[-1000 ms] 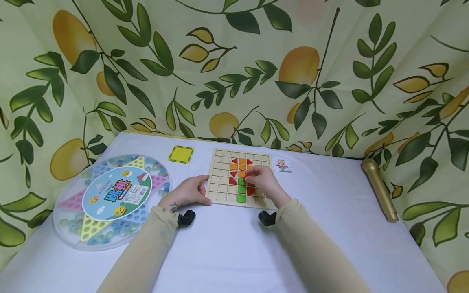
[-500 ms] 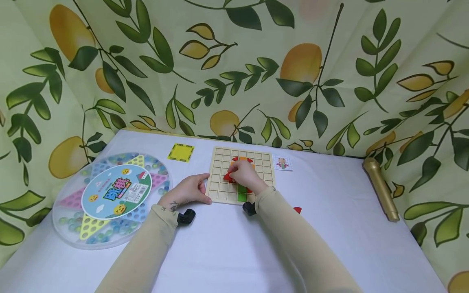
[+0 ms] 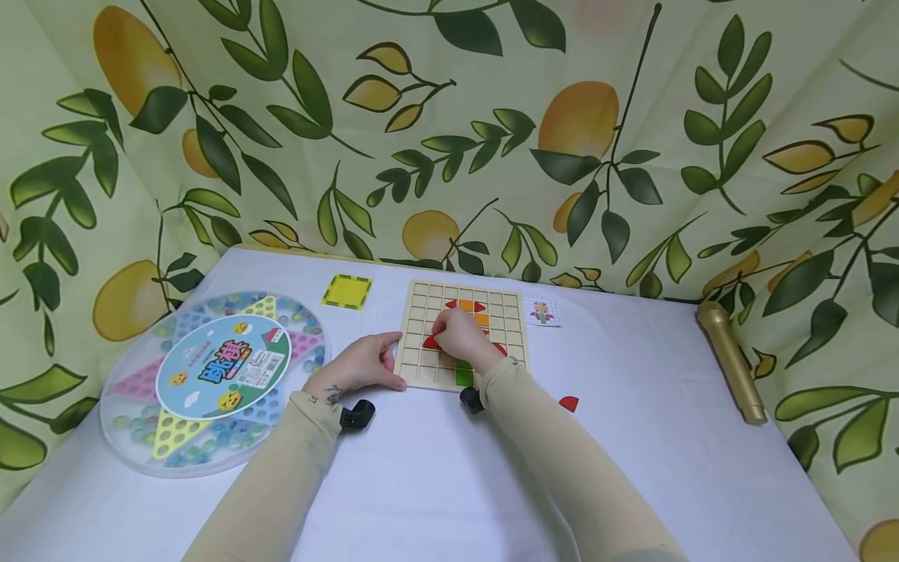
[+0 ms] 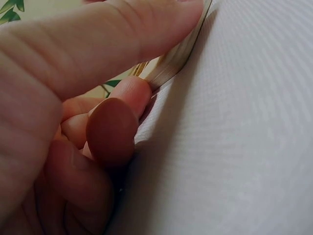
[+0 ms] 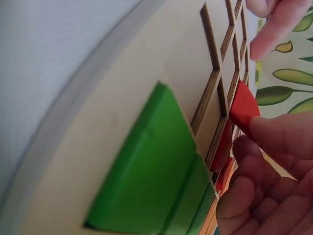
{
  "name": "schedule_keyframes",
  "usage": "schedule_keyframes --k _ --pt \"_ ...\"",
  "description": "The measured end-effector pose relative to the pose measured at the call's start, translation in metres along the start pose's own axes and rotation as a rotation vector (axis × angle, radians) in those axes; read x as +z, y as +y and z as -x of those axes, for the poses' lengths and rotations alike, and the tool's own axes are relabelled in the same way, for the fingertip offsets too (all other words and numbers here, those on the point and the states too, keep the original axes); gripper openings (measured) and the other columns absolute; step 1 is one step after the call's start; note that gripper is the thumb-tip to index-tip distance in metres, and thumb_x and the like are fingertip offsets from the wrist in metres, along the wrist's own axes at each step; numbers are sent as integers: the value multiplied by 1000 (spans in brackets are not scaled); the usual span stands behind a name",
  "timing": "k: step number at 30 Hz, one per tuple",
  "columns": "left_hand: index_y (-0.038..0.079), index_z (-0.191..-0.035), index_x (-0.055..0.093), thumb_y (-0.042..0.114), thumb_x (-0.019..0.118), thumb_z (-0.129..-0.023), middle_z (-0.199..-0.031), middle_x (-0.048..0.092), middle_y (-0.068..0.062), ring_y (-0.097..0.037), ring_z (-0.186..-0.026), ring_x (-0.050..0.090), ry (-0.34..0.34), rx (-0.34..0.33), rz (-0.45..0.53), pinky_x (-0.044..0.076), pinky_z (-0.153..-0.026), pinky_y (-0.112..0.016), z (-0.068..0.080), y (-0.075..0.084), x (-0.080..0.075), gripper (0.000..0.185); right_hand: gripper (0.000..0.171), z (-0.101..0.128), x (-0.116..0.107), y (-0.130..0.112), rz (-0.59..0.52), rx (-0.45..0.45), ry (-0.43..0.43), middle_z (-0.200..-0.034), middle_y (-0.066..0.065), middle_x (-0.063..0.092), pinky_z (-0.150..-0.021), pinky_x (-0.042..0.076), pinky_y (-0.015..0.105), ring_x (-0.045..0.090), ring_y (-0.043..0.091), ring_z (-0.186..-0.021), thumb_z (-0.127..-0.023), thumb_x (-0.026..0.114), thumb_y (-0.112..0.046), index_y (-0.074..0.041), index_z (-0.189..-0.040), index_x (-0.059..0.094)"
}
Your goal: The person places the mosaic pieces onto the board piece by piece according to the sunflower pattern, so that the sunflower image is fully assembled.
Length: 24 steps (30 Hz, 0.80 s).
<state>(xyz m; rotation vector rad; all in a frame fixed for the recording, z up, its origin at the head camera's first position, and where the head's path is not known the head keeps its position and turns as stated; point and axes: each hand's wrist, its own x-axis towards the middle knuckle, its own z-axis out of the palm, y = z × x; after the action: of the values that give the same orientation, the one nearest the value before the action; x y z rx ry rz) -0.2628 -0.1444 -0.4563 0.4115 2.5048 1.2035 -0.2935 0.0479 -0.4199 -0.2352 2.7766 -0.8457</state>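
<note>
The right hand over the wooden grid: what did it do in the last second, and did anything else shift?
The right hand slid leftward across the wooden grid board, uncovering a loose red piece on the table. It now pinches a red piece at the board's left-middle cells. The left hand stayed gripping the board's left edge; the round marble game and gold cylinder stayed put.

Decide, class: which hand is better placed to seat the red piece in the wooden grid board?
Right. The right hand already pinches the red piece over the wooden grid board; the left hand only grips the board's near-left edge, likely steadying it.
</note>
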Motion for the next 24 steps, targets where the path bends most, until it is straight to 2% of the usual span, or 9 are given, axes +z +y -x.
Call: schedule_keyframes --k 10,15,19,24 --pt "1 -140 37 18 85 -61 -68 52 -2 -16 -61 46 -5 8 -4 38 -72 -28 0 1 0 94 10 0 3 -4 202 -41 -9 -82 2 60 -67 43 28 52 20 -76 -85 57 -7 -11 -82 65" --pt "3 -140 37 18 86 -61 -69 52 -3 -16 -61 47 -2 -14 4 38 -73 -29 0 2 1 94 12 1 3 -7 288 -65 -14 -85 2 62 -73 46 30 53 20 -78 -87 57 -8 -10 -85 68" --pt "3 -140 37 18 86 -60 -69 53 -3 -16 -61 47 0 -24 9 38 -72 -29 0 3 1 95 14 1 4 -7 306 -65 -10 -91 3 64 -78 47 31 54 19 -82 -88 57 -9 -10 -91 70" --pt "4 -140 37 17 86 -60 -69 53 -3 -17 -61 47 4 -31 14 38 -71 -29 0 2 1 95 17 5 1 -4 238 -54 -3 -101 4 65 -80 47 33 55 20 -88 -88 57 -9 -9 -100 69"
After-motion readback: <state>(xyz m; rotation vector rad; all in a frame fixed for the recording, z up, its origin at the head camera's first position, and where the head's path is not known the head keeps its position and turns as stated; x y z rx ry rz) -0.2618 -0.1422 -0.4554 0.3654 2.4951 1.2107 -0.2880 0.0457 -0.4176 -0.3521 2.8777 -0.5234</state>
